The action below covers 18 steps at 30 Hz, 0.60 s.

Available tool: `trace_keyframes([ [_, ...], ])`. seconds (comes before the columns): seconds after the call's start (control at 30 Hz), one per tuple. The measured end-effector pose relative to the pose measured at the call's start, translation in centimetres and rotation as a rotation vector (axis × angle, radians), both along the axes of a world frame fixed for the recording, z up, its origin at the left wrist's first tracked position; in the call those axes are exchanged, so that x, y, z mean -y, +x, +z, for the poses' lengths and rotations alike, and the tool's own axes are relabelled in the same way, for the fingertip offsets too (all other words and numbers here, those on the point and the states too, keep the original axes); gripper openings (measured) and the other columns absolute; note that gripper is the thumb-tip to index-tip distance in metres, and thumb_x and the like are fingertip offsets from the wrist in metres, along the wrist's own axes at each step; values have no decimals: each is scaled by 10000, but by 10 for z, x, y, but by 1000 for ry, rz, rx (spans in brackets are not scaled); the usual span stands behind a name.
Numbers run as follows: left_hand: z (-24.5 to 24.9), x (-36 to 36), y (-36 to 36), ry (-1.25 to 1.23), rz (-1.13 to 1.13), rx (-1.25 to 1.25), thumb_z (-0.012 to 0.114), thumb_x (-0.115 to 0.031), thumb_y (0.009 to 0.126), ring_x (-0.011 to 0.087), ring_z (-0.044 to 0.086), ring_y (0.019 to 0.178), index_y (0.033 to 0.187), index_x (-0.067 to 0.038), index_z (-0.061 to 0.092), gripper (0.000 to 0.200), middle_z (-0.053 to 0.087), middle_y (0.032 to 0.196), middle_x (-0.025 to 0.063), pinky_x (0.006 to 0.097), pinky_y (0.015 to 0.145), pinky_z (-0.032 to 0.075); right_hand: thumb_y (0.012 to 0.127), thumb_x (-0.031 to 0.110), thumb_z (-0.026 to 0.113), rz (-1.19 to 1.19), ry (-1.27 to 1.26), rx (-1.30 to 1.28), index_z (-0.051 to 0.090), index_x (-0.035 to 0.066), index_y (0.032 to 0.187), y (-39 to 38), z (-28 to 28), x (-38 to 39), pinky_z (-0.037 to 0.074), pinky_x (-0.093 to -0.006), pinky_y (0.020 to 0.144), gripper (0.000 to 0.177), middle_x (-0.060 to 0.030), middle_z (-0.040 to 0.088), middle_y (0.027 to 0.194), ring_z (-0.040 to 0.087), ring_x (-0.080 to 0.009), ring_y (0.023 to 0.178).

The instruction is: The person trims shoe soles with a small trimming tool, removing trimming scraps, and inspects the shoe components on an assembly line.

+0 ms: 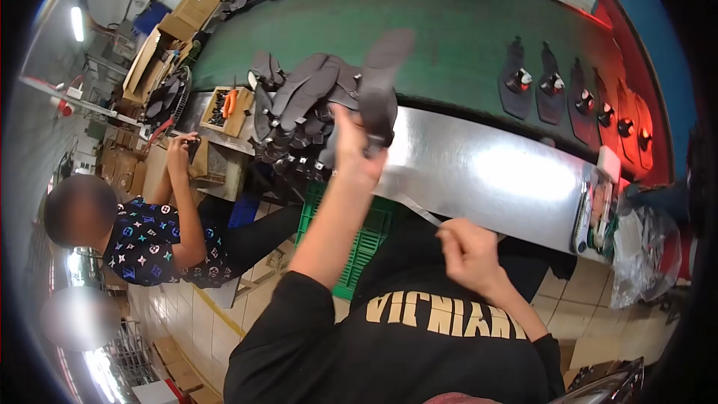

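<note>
My left hand is closed around the lower end of a dark shoe sole, raised and blurred by motion. Right behind it lies a heap of similar dark soles at the near edge of the green conveyor belt. My right hand is held low before my body, fingers closed on a thin, pale metal strip-like tool. Its exact kind is too small to make out. A bare steel ledge runs between my hands and the belt.
Several soles with small fittings stand in a row towards a red-lit opening. Left are a wooden box with orange-handled pliers and a co-worker. Below sits a green crate; tools lie at the ledge's right end.
</note>
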<state>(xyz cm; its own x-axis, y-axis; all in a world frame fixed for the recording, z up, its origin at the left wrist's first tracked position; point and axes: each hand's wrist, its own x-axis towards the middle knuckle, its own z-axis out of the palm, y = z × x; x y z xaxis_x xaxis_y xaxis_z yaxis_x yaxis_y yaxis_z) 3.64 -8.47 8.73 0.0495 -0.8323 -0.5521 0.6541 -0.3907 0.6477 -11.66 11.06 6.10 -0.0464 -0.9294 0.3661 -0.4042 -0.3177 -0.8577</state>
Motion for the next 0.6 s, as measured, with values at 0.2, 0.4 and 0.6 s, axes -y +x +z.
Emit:
trace_keyframes([
  [0.2,48,94,170,-226,166,386,328,-775,852,261,518,938,1180,-82,568,804,564,1019,95,459,842,443,891,12,533,-255,119,63,586,0,803,-56,-2,2,348,-251,473,103,-44,499,591,425,-84,489],
  [0.4,30,106,252,-350,265,1160,526,-514,933,176,593,1010,1189,33,597,608,627,1110,108,309,890,460,902,28,534,-511,126,22,607,-18,845,-103,-21,-5,372,-260,504,104,-55,530,612,449,-112,508],
  [0.6,26,54,13,-1065,-88,1236,644,-104,883,172,590,1042,1141,-34,649,267,627,1123,93,310,914,466,847,-18,527,-724,117,-355,575,8,1218,-160,-41,-2,452,-379,738,375,-169,530,915,552,-327,890],
])
